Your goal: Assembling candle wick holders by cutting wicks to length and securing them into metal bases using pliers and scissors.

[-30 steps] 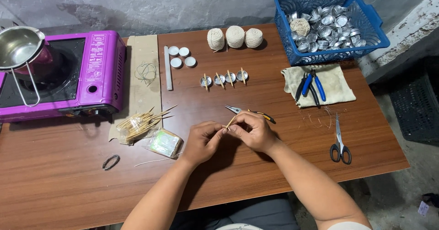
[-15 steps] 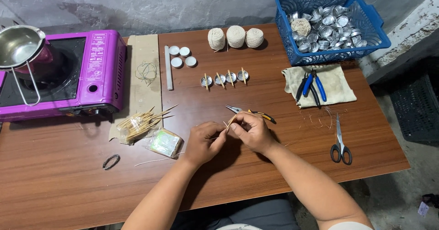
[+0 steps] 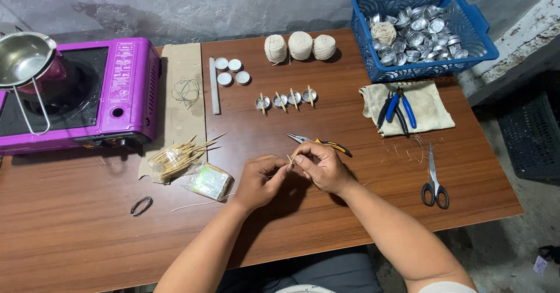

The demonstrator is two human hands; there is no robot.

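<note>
My left hand and my right hand meet over the middle of the brown table. Their fingertips pinch a short thin wooden stick between them. Whether a thread is wound on it is too small to tell. Just behind the hands lie needle-nose pliers with yellow and black handles. A row of small metal cups with sticks across them stands farther back.
A pink gas stove with a steel pot is at the left. A stick bundle, plastic packet, rubber band, three twine balls, white discs, blue basket of cups, cloth with pliers and scissors surround me.
The hands have stayed in place, with only small finger movements on the stick.
</note>
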